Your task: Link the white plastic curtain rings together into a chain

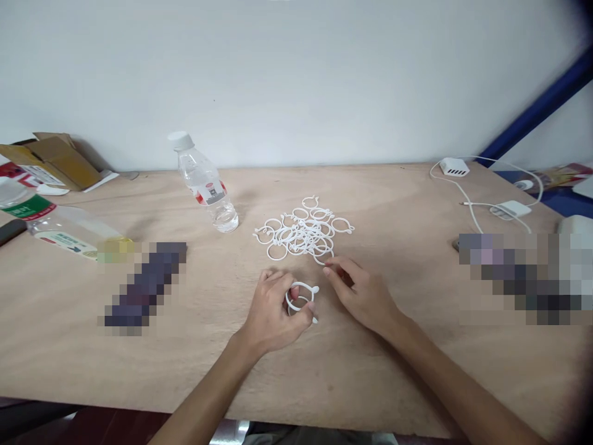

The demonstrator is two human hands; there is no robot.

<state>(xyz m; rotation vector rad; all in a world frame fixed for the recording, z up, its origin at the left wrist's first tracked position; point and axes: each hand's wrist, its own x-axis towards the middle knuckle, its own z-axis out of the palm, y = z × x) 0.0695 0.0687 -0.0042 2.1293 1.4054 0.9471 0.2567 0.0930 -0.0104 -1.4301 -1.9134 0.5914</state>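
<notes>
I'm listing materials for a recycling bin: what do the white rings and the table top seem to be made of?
The white rings look like moulded plastic: even white colour, smooth surface, uniform thin section with small integral tabs. The table top looks like plywood or veneered board: pale tan with visible wood grain, any clear finish is hard to tell.

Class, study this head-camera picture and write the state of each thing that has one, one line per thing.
Left hand: gripping the ring
Ring: held, apart from the pile
Right hand: not holding anything clearly, fingertips at the pile's edge
Pile: white rings, tangled
Standing bottle: upright, capped, water low
Other bottle: lying on its side
Box: flaps open
</notes>
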